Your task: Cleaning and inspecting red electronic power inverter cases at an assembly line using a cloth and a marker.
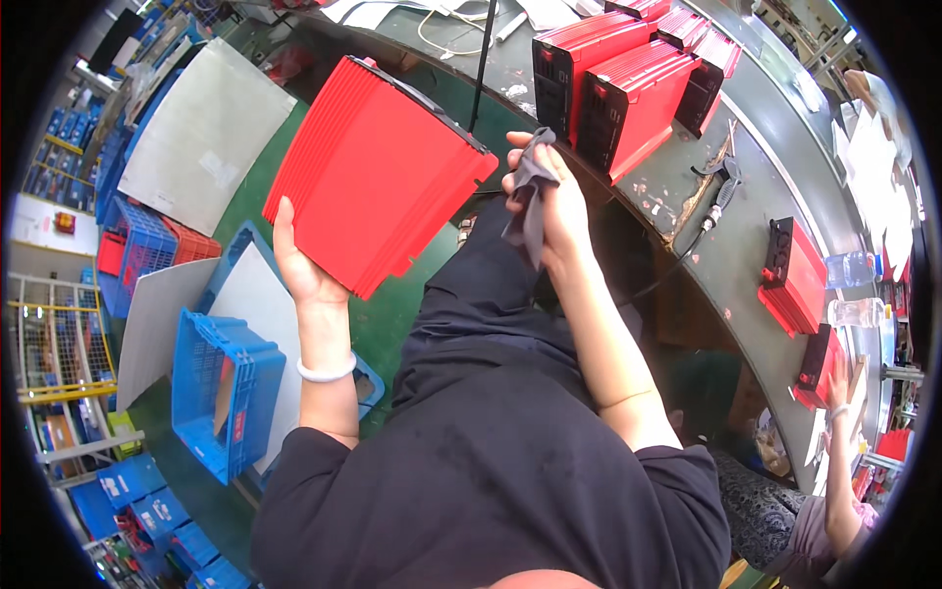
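My left hand (306, 265) grips the lower left edge of a large red ribbed metal casing (378, 177), held up and tilted in front of me. A black end panel runs along the casing's upper right edge; most of my left fingers are hidden behind it. To the right of the casing, my right hand (561, 211) is closed round a crumpled dark grey cloth (531, 191), which hangs down from the fingers. The cloth is apart from the casing.
Several similar red casings (643, 83) with black ends stand on the grey workbench (721, 255). A black-handled corded tool (724, 182) lies beside them. Further right, a co-worker's hand (839, 383) touches another red unit (816, 363). Blue crates (228, 393) and white boards (201, 137) are at left.
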The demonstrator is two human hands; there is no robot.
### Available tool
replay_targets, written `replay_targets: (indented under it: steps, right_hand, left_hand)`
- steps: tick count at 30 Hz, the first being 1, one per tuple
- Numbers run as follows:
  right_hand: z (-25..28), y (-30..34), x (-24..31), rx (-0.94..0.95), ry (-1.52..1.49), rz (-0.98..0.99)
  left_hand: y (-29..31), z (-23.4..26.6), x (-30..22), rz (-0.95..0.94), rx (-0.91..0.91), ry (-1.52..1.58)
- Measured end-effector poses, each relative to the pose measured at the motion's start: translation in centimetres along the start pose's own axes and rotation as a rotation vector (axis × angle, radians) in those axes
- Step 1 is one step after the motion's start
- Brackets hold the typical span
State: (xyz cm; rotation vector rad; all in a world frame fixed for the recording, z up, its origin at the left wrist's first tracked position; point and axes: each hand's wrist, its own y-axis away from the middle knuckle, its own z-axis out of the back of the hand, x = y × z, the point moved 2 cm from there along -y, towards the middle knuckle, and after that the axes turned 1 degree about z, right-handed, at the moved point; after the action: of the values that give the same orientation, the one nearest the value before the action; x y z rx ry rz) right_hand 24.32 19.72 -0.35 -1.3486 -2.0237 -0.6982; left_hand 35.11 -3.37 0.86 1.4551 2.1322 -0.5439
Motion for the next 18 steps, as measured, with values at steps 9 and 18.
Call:
replay_targets:
  steps: [9,18]
  right_hand:
    - [-0.7,0.4,-1.7,0.057,0.521,0.458]
    - [0.9,-3.3,-3.4,-0.306,0.044,0.010]
  left_hand:
    - [0.2,0.2,1.2,0.093,-0.007,0.135]
    - [0.8,-2.3,1.9,0.075,-0.216,-0.035]
